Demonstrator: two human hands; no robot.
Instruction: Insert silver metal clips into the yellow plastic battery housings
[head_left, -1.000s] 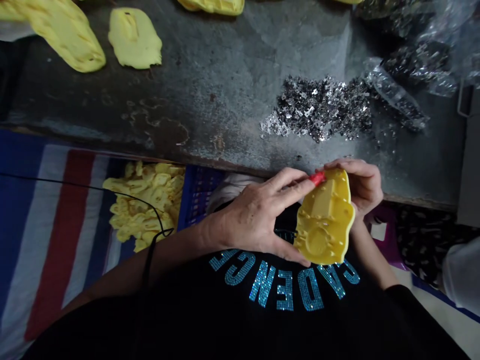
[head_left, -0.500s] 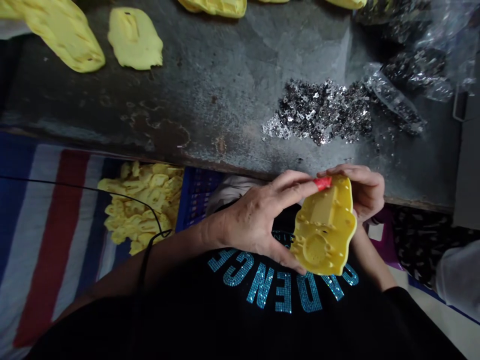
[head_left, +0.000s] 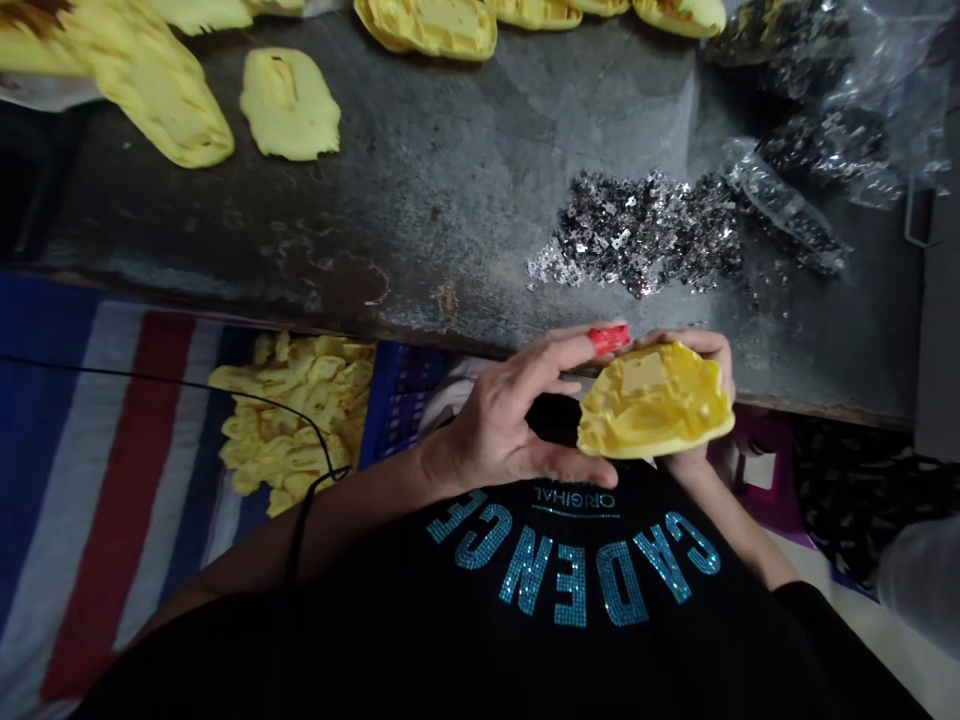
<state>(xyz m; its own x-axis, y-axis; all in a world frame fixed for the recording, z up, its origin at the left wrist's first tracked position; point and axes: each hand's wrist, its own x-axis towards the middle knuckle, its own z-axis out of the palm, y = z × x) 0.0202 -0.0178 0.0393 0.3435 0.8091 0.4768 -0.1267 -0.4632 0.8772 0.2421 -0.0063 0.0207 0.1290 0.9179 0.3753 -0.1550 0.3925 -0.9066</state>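
Note:
My right hand [head_left: 712, 350] grips a yellow moulded plastic shell [head_left: 649, 405] from behind and at its right end. The shell's hollow side, with ribs and a round recess, is turned toward me. Around its left end, my left hand [head_left: 499, 420] is open, thumb and fingers spread; whether the thumb touches the rim I cannot tell. Red tape [head_left: 609, 338] wraps one of its fingertips. Beyond both hands, a heap of small shiny metal clips [head_left: 645, 230] lies on the worn grey table [head_left: 465, 170].
More yellow shells [head_left: 292, 105] lie along the table's far side. Clear plastic bags [head_left: 847, 130] of metal pieces are at the far right. Below the table edge, many yellow parts [head_left: 300, 410] are piled beside a blue crate [head_left: 401, 395]. A black cable [head_left: 225, 392] crosses at left.
The shell has been tilted and turned, so its long side now runs sideways. My left hand's fingers have come away from its top edge. The view has shifted slightly.

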